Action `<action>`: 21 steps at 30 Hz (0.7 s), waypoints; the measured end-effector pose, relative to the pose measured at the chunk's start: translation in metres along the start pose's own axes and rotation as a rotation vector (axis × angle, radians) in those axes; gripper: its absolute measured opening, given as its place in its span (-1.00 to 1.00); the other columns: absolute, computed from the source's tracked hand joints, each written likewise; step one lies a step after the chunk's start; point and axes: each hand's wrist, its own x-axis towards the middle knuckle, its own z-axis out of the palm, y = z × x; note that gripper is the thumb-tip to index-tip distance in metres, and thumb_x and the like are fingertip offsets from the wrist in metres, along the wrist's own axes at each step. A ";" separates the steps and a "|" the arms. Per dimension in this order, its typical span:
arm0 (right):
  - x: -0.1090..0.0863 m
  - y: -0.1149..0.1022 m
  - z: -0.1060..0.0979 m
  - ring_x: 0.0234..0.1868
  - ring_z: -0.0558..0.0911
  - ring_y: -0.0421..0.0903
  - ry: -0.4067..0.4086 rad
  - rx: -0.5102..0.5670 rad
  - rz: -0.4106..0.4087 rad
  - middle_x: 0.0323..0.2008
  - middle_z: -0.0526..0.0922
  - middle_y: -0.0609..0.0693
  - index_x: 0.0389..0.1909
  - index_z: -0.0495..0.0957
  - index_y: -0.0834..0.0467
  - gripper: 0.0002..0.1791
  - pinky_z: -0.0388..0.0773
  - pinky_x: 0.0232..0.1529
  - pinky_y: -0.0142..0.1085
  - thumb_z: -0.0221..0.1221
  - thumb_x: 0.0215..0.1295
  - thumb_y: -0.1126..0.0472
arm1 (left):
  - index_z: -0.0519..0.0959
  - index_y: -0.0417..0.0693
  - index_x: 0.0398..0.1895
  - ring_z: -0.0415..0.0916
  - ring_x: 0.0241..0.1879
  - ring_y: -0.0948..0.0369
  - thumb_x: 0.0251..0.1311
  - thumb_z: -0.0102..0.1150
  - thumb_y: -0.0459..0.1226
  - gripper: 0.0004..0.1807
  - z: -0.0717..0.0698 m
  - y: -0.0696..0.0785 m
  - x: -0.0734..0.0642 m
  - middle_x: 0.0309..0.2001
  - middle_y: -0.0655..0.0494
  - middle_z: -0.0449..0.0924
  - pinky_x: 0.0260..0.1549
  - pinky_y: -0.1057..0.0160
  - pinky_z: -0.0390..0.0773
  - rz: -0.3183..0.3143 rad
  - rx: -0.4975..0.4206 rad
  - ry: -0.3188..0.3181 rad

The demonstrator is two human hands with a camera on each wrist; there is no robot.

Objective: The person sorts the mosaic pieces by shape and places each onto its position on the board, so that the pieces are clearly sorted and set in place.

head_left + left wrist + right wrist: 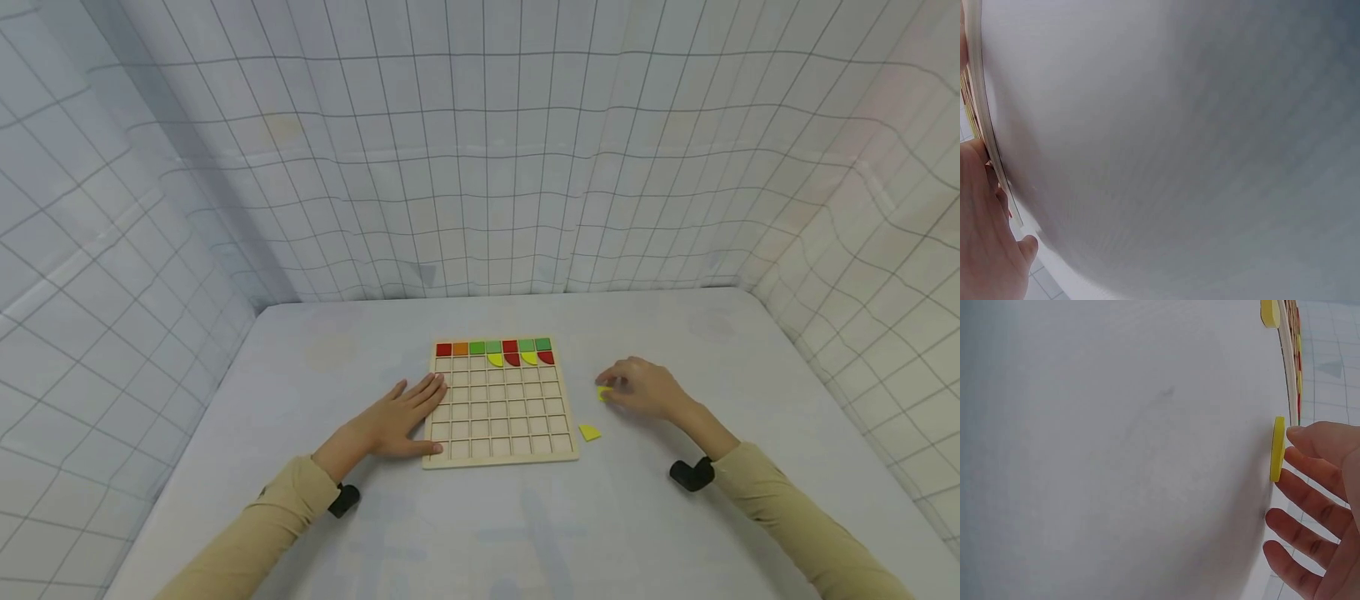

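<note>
A square wooden grid board (500,461) lies flat on the table. Its far row holds red, orange and green square tiles, with yellow and red quarter-circle pieces (512,360) in several cells of the row below. My left hand (397,421) rests with fingers spread on the board's left edge; the left wrist view shows it beside the board's rim (991,137). To the right of the board, my right hand (645,389) pinches a yellow quarter-circle piece (1277,450) between thumb and fingertips, low at the table. Its fingers partly cover that piece in the head view.
Another yellow quarter-circle piece (589,432) lies on the table close to the board's right edge. A white table (337,350) carries everything, with grid-patterned white cloth (480,167) hanging behind it and at both sides.
</note>
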 end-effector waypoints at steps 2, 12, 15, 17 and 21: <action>-0.001 -0.001 0.000 -0.28 0.56 -0.18 -0.004 0.002 0.003 -0.33 0.68 -0.14 -0.15 0.71 0.04 -0.76 0.47 -0.34 -0.31 0.33 0.13 0.13 | -0.12 -0.13 0.54 -0.27 0.55 0.00 0.22 -0.06 0.32 0.04 0.000 0.000 0.000 0.56 -0.06 -0.26 0.43 -0.22 -0.13 0.000 0.000 0.002; -0.003 -0.003 -0.001 -0.30 0.50 -0.22 -0.066 0.014 0.016 -0.35 0.63 -0.19 -0.13 0.70 0.00 -0.73 0.44 -0.30 -0.32 0.34 0.12 0.08 | -0.12 -0.14 0.54 -0.26 0.55 -0.01 0.21 -0.05 0.31 0.05 -0.002 0.002 -0.001 0.56 -0.06 -0.25 0.42 -0.23 -0.13 -0.001 -0.012 -0.004; -0.005 -0.002 -0.004 -0.29 0.49 -0.23 -0.090 0.019 -0.001 -0.36 0.62 -0.21 -0.13 0.70 -0.01 -0.74 0.44 -0.29 -0.31 0.34 0.13 0.10 | -0.12 -0.14 0.53 -0.26 0.55 -0.01 0.22 -0.04 0.30 0.04 -0.003 0.003 -0.001 0.56 -0.07 -0.25 0.42 -0.24 -0.13 -0.002 -0.016 -0.005; -0.005 -0.002 -0.005 -0.28 0.48 -0.24 -0.108 0.021 -0.007 -0.36 0.62 -0.24 -0.13 0.70 -0.02 -0.75 0.44 -0.28 -0.31 0.33 0.13 0.13 | -0.12 -0.14 0.53 -0.26 0.54 -0.01 0.22 -0.04 0.30 0.04 -0.004 0.004 -0.002 0.56 -0.07 -0.25 0.42 -0.24 -0.13 -0.002 -0.017 -0.005; -0.006 0.000 -0.006 -0.26 0.49 -0.24 -0.135 0.018 -0.020 -0.34 0.63 -0.26 -0.12 0.70 -0.04 -0.73 0.47 -0.26 -0.30 0.30 0.12 0.20 | -0.11 -0.16 0.53 -0.25 0.54 -0.02 0.22 -0.03 0.29 0.04 -0.005 0.004 -0.002 0.56 -0.08 -0.24 0.41 -0.24 -0.12 0.001 -0.016 0.001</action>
